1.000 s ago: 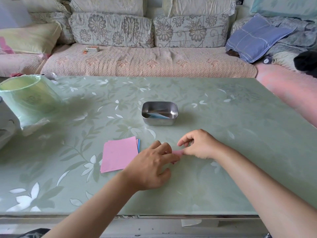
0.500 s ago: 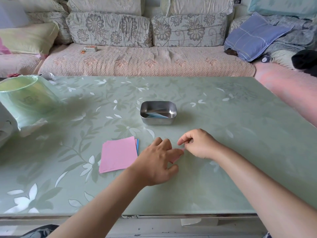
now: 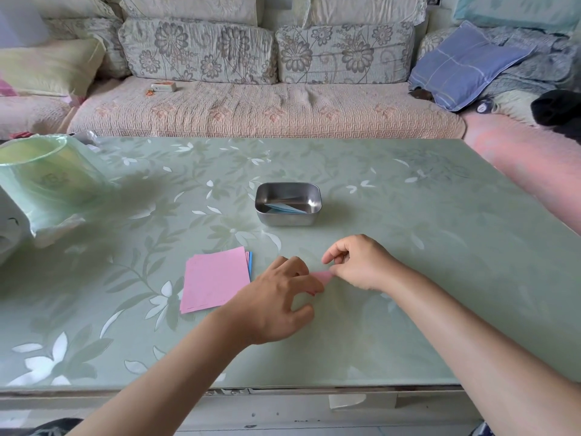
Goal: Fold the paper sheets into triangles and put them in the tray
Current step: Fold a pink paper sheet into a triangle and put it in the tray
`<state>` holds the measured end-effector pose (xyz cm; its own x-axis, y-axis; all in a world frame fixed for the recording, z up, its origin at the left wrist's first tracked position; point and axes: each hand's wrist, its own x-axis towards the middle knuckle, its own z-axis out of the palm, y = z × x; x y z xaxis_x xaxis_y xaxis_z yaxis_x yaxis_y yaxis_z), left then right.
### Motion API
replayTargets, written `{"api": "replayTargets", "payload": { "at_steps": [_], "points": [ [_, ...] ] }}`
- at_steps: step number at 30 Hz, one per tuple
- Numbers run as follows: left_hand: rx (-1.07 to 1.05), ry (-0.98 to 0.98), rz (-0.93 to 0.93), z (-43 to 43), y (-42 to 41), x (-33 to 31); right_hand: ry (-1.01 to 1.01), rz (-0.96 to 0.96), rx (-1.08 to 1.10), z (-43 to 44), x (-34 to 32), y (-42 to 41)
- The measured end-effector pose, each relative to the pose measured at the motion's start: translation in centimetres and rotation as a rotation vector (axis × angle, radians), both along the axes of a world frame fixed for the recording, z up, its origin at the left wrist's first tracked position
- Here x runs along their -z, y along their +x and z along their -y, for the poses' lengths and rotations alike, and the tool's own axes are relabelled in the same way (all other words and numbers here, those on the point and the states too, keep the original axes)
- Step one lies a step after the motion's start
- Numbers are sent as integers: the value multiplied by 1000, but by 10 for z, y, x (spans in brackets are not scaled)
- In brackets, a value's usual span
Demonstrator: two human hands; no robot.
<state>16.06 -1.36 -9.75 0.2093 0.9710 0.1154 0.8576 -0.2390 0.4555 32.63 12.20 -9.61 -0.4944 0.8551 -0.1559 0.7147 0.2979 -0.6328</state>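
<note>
Pink folded sheet (image 3: 323, 275) is pinched at both ends by the left hand (image 3: 276, 303) and right hand (image 3: 361, 262), low over the table (image 3: 440, 247), on the near side of the steel tray (image 3: 287, 217). Half a second back it was hidden under the hands, so the creasing looks finished. Tray next, probably.

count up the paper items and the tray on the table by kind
metal tray: 1
stack of flat sheets, pink on top: 1 (sheet number cannot be told)
pink sheet being folded: 1
blue folded paper in the tray: 1 visible
total: 4
</note>
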Motion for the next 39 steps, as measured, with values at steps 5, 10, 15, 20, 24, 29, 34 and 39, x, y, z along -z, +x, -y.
{"api": "replayTargets", "payload": {
  "at_steps": [5, 10, 15, 20, 24, 29, 34, 39],
  "points": [
    [5, -1, 9, 5, 0, -1, 2, -11, -4, 1, 0, 1],
    [-5, 44, 1, 5, 0, 1, -4, -6, -15, 1, 2, 1],
    [-38, 93, 67, -5, -3, 3, 19, 9, -63, 5, 3, 2],
    [60, 257, -114, -12, -5, 1, 114, 23, -112, 7, 6, 4],
    [180, 411, -225, -14, -9, 4, 148, 16, -135, 7, 9, 6],
    [221, 425, -246, -14, -15, 9, 195, 10, -213, 10, 8, 9],
    [211, 463, -312, -14, -15, 17, 220, -10, -259, 14, 7, 11],
    [193, 494, -349, -14, -12, 19, 203, -6, -246, 13, 7, 11]
  ]
}}
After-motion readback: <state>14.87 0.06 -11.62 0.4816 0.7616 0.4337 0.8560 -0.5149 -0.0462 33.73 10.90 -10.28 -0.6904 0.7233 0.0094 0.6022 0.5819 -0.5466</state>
